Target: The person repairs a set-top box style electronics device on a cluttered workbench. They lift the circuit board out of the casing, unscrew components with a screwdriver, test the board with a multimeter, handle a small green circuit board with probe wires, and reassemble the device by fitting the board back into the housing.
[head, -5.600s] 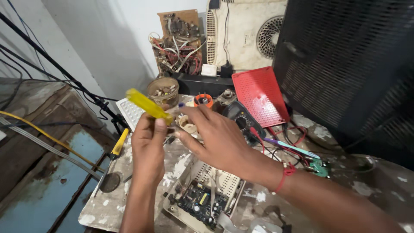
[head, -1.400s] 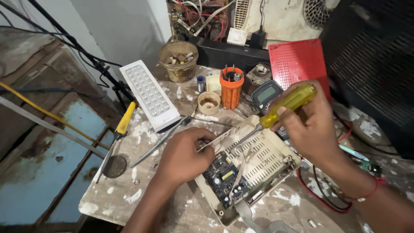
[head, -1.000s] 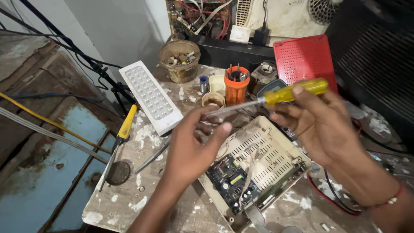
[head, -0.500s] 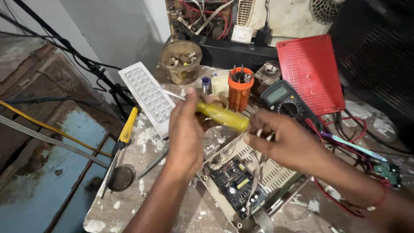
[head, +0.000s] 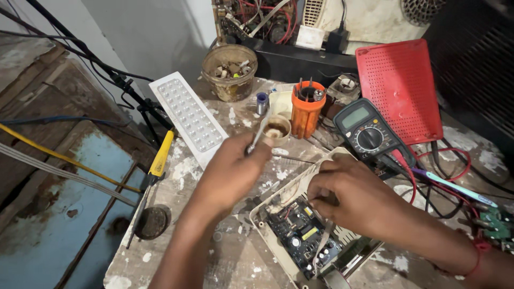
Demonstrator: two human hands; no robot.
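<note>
The left hand (head: 231, 170) is closed around a slim metal tool shaft (head: 258, 132), which sticks up from between thumb and forefinger toward a small round tin (head: 277, 129); the handle is hidden inside the fist. The right hand (head: 350, 198) rests on the open white casing (head: 292, 187) of an electronic device, fingers curled down at the edge of the dark circuit board (head: 302, 243) inside; whether they pinch anything cannot be told. The device lies on the paint-spattered bench top (head: 235, 262), directly under both hands. Just behind it stand an orange tool holder (head: 307, 112) and a multimeter (head: 368, 132). A red perforated cover (head: 401, 88) lies farther back on the right. A white LED panel (head: 188, 120) and a yellow-handled screwdriver (head: 160, 154) lie to the left
</note>
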